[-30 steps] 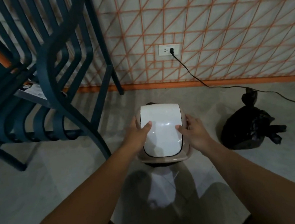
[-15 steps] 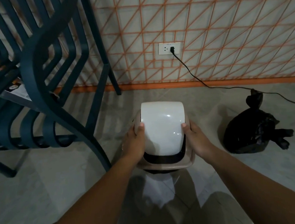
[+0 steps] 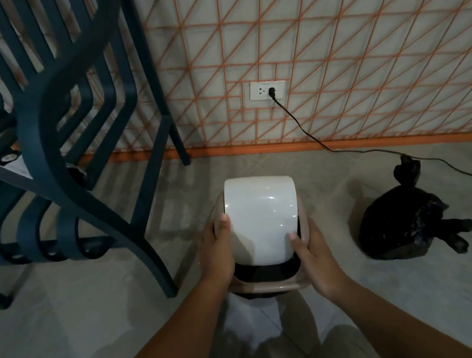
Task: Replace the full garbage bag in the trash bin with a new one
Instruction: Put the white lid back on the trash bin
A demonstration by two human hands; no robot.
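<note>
Bin (image 3: 266, 285) on floor, centre, hands either side: left hand (image 3: 218, 254), right hand (image 3: 315, 253). Chairs (image 3: 59, 157) to its left; tied bag (image 3: 404, 224) to its right. Wall outlet (image 3: 267, 90) behind, w/ cord (image 3: 305, 129) running down to floor.

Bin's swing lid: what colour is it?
Glossy white swing lid, set in a beige lid frame; head view.

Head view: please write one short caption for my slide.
Both hands, left hand and right hand, hold the bin lid; tied black bag lies beside.

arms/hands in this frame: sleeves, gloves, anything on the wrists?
Both forearms are bare as far as the frame shows, no sleeves in view. Left hand and right hand: no gloves, no watch, bands or rings visible. Short nails show on the thumbs.
</note>
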